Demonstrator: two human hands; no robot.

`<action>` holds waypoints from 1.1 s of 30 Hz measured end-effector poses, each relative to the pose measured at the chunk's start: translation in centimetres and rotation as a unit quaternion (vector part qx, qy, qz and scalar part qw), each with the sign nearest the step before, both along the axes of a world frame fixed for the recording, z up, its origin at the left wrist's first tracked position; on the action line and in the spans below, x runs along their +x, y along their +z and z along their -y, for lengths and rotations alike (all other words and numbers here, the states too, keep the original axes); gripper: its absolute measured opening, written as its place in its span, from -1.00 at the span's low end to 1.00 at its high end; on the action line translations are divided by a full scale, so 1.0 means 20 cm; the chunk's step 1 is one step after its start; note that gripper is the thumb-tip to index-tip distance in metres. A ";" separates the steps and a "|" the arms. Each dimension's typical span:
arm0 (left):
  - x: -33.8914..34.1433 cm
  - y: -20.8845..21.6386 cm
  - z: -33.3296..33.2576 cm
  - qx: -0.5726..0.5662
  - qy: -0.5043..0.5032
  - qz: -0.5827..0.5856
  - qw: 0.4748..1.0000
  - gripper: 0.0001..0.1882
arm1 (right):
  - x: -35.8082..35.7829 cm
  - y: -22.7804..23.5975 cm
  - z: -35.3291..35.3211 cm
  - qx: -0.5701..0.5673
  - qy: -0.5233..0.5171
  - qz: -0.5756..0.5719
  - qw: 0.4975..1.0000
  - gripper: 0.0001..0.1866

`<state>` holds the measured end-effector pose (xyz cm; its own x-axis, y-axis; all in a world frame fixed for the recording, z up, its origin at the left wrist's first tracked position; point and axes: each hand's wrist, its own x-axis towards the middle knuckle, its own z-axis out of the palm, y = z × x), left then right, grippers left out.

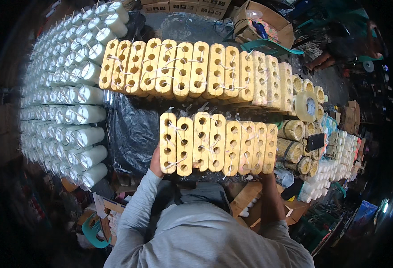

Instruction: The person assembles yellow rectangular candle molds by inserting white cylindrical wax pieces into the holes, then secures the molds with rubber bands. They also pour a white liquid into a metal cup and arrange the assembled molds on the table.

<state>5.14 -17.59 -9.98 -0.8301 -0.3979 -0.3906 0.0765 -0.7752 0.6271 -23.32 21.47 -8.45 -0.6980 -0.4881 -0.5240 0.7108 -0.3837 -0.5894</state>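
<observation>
A short row of yellow split blocks (214,145) stands near the table's front edge, in front of me. Each block has a line of round holes, and white wick-like strings lie across several of them. At the row's left end, my left hand (156,162) presses against the outermost block, its fingers mostly hidden. My right hand (268,177) is at the opposite end, low against the last block, its fingers also hidden. Between them the two hands clasp the row. Behind it runs a longer row of the same yellow blocks (183,71), with loose white strings on top.
White cylinders (89,134) with thin sticks across them are stacked at left, beside black plastic sheeting (134,129). A clear tape roll (306,106), dark phone (315,142), round yellow bundles (290,149) and small white pieces (330,172) lie at right. An open carton (263,24) stands behind.
</observation>
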 end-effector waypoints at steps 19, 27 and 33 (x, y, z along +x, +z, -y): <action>0.73 0.03 0.65 -0.091 0.088 0.037 0.991 -0.49 | 0.38 0.13 0.87 0.056 0.132 -0.046 0.989 -0.39; 0.57 -0.01 0.99 0.054 0.136 -0.041 0.988 -0.51 | 0.41 -0.05 1.03 -0.106 0.075 -0.079 0.988 -0.42; 0.43 -0.02 0.99 -0.025 0.116 -0.031 0.992 -0.49 | 0.37 -0.13 1.02 -0.111 0.054 -0.044 0.991 -0.53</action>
